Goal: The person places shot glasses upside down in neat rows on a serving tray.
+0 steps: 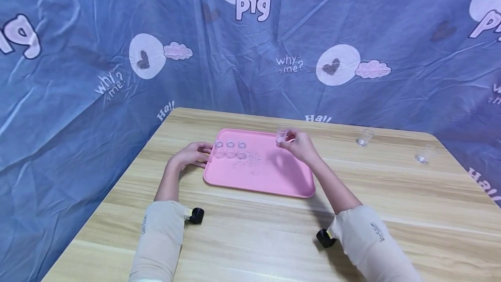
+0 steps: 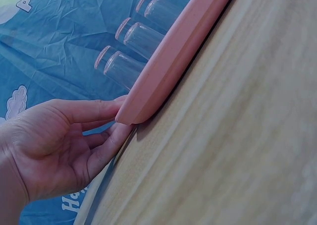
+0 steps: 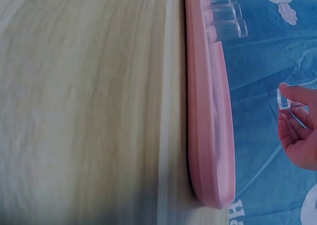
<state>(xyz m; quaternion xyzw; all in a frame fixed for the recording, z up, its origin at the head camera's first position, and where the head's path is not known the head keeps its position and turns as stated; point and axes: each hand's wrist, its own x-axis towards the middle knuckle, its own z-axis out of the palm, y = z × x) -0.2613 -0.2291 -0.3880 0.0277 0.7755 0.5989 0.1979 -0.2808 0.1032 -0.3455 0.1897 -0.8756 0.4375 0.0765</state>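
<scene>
A pink tray (image 1: 270, 179) lies on the table, with small clear glasses (image 1: 231, 155) in two rows of three at its left part. My left hand (image 1: 189, 155) holds the tray's left edge; in the left wrist view its thumb and fingers (image 2: 106, 150) meet the rim at the corner. My right hand (image 1: 300, 144) pinches another small clear glass (image 1: 281, 137) between thumb and fingers, raised above the tray's far right part. The right wrist view shows this held glass (image 3: 283, 100) apart from the tray.
Two more clear glasses stand on the wooden table (image 1: 250, 238) to the right: one near the back (image 1: 365, 137), the other glass (image 1: 425, 155) farther right. A blue printed cloth (image 1: 250, 86) hangs behind the table and along its left side.
</scene>
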